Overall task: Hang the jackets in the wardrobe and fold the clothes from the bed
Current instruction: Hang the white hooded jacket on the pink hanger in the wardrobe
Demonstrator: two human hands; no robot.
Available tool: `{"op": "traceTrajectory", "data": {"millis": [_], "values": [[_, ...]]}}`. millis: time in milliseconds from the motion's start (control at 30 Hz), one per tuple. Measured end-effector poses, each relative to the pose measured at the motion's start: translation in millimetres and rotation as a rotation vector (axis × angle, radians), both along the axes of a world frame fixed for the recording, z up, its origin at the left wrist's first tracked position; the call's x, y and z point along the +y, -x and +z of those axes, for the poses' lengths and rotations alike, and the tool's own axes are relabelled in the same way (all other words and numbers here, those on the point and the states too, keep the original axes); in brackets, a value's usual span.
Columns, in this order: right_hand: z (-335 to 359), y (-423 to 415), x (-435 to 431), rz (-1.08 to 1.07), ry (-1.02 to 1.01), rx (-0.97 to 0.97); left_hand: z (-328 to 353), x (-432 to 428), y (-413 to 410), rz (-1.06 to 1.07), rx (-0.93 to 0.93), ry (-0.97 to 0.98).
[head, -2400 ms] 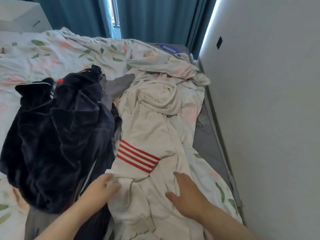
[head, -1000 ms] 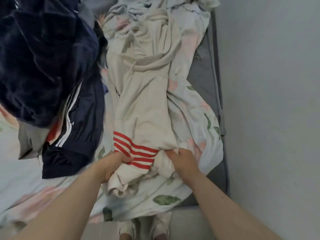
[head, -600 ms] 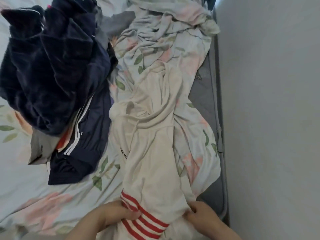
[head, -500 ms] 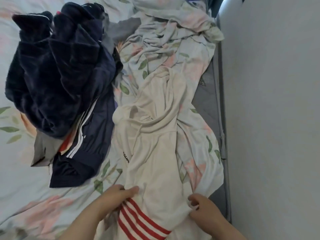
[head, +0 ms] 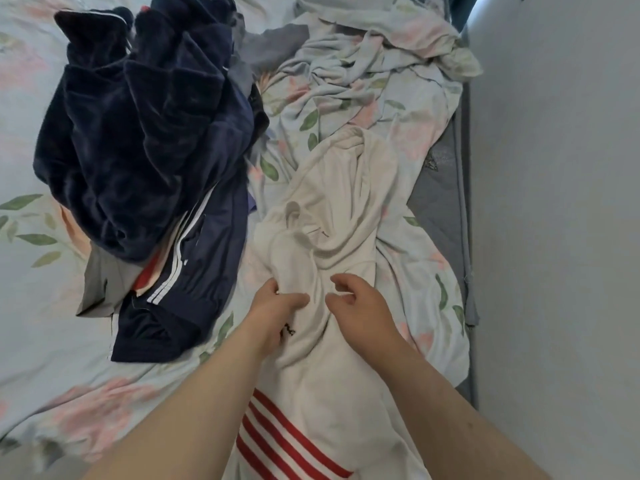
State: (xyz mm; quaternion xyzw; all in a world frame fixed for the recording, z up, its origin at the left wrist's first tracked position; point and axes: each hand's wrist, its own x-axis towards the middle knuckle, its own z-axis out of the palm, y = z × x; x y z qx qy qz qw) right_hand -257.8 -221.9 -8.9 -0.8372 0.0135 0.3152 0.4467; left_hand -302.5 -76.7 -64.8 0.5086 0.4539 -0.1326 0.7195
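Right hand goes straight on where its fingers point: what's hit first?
Likely the cream hoodie: the right hand aims its curled fingers left and down at the bunched chest fabric. Beyond it, the left hand. Depth unclear.

Hands: 2, left hand (head: 277,306) and right hand (head: 356,306). Cream hoodie (head: 332,209): 1, bearing 4 red stripes (head: 277,441). Navy fleece (head: 138,133): 1. Navy track jacket (head: 207,265): 1, with 3 white stripes (head: 169,275). Grey pieces: 2 showing (head: 100,285) (head: 273,43). Floral sheet (head: 41,341): 1. Items buried under the pile: uncountable.
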Motion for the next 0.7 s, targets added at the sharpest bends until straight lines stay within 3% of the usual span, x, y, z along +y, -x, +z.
{"op": "traceTrajectory", "data": {"millis": [167,300,367,467,533,700], "values": [[-0.2,-2.7,3.9,-0.216,-0.275,0.209,29.4,-35.9,39.7,-0.396,-0.258,-0.348],[-9.7,3.7,-10.6,-0.386,-0.219,0.283,34.9,-45.7,58.0,-0.521,-0.326,-0.372],[-12.6,5.4,-18.5,-0.477,-0.237,0.309,32.6,-39.9,54.0,-0.472,-0.332,-0.476],[-14.7,7.2,-23.8,-0.533,-0.243,0.308,32.1,-20.5,24.6,-0.164,-0.225,-0.686],[-14.8,8.5,-23.8,-0.536,-0.239,0.306,30.9,-0.5,-6.6,-0.112,-0.132,-0.613],[-11.5,8.7,-23.2,-0.586,-0.294,0.321,19.6,29.9,-52.9,-0.431,-0.012,-0.322]]}}
